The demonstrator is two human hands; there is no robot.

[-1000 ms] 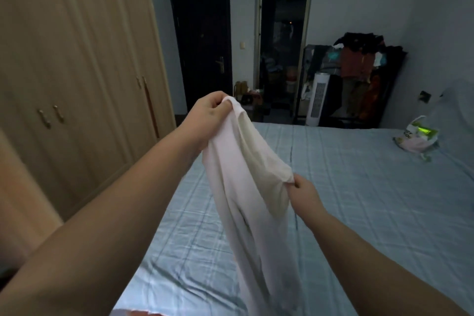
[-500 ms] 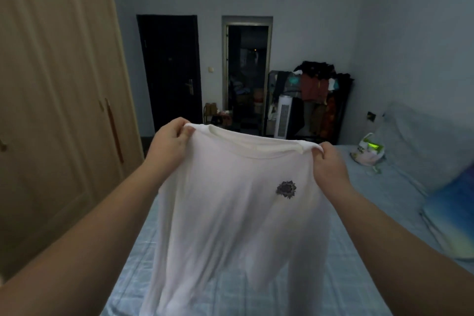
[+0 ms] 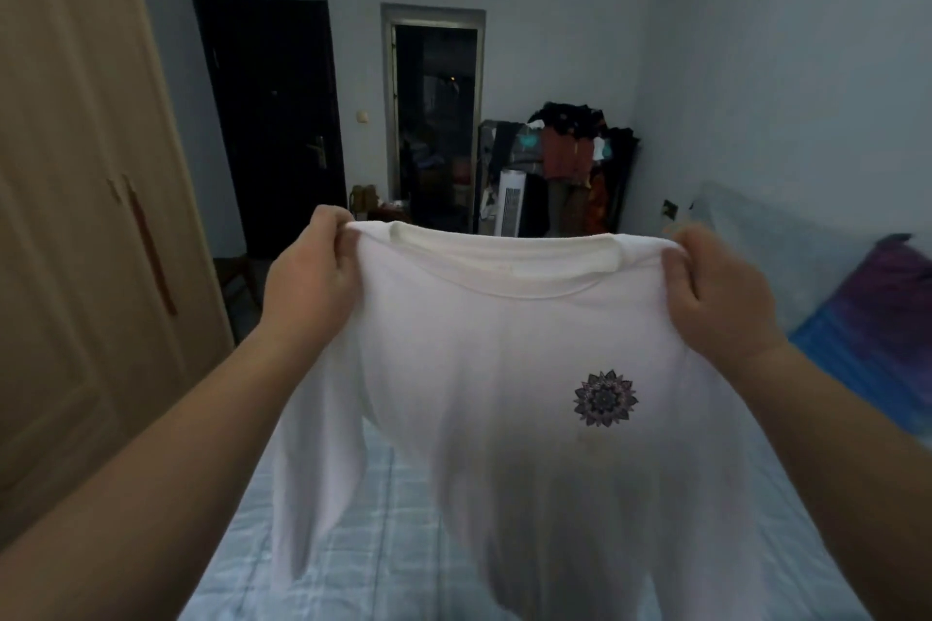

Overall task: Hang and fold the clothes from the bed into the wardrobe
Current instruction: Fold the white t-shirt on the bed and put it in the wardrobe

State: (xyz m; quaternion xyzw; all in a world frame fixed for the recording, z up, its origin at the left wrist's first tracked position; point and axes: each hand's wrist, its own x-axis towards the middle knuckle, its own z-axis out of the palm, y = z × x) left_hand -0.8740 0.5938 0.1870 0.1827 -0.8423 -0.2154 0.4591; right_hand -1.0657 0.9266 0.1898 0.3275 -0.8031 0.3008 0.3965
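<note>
White long-sleeved shirt (image 3: 479,358) hangs spread out in the air above the bed (image 3: 353,550), its front facing the person and its neckline at 12 o'clock. The left grip (image 3: 307,282) is curled tight round the shoulder at 10 o'clock, and the right grip (image 3: 721,298) pinches the shoulder at 2 o'clock. A dark flower print (image 3: 605,398) sits on the chest towards 3 o'clock. One sleeve (image 3: 312,469) dangles at 8 o'clock. The wardrobe (image 3: 75,217) stands with its doors closed at 9 o'clock, and a blue pillow (image 3: 867,328) lies at 3 o'clock.
</note>
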